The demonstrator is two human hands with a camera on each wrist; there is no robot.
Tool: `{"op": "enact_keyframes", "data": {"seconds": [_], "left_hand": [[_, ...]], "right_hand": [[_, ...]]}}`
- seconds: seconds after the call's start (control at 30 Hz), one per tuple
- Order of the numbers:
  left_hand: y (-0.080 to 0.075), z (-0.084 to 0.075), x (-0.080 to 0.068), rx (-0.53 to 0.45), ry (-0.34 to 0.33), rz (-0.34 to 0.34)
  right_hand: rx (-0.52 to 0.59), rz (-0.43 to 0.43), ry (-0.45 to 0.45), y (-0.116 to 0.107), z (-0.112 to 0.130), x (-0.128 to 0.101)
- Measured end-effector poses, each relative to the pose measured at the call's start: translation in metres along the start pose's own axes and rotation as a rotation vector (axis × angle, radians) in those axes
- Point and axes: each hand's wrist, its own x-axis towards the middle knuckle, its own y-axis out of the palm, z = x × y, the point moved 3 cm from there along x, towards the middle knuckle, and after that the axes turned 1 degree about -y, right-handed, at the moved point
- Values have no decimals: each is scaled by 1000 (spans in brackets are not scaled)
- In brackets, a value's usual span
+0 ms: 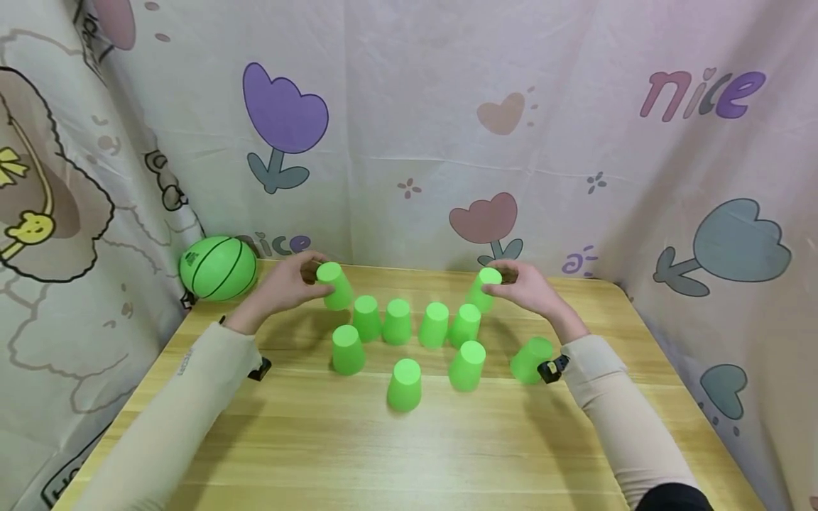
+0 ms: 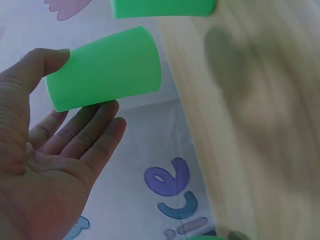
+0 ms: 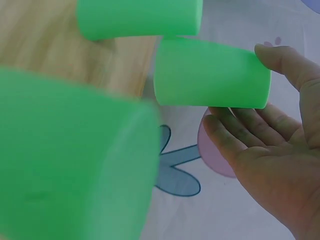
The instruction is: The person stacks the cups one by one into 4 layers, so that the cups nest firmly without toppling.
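My left hand [image 1: 295,282] holds a green cup [image 1: 335,287] near its closed end, thumb on one side and fingers on the other. The left wrist view shows this cup [image 2: 107,70] tilted, with its shadow apart from it on the wood. Over on the right, my right hand [image 1: 525,285] pinches another green cup [image 1: 483,289] the same way; in the right wrist view that cup [image 3: 212,74] lies between thumb and fingertips. Between the hands several upside-down green cups stand in a row, among them one cup [image 1: 397,322] near the middle.
Closer to me stand a left cup [image 1: 348,350], a front cup [image 1: 405,385] and a right cup [image 1: 467,366]. One more cup [image 1: 530,360] is beside my right wrist. A green ball [image 1: 219,268] sits at the wooden table's [image 1: 332,454] back left corner, against a printed curtain [image 1: 396,99].
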Motion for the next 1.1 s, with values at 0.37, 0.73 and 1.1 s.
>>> {"op": "enact_keyframes", "data": {"seconds": [0.37,0.73,1.1], "left_hand": [[10,-18,42,11,-59,17],[31,-28,72,-7,-100,21],[46,-36,90,2,-128,15]], "right_hand": [[38,-15,-40,13,18,32],[60,-3,-113,30,29,59],[33,41,-118,49,36,75]]}}
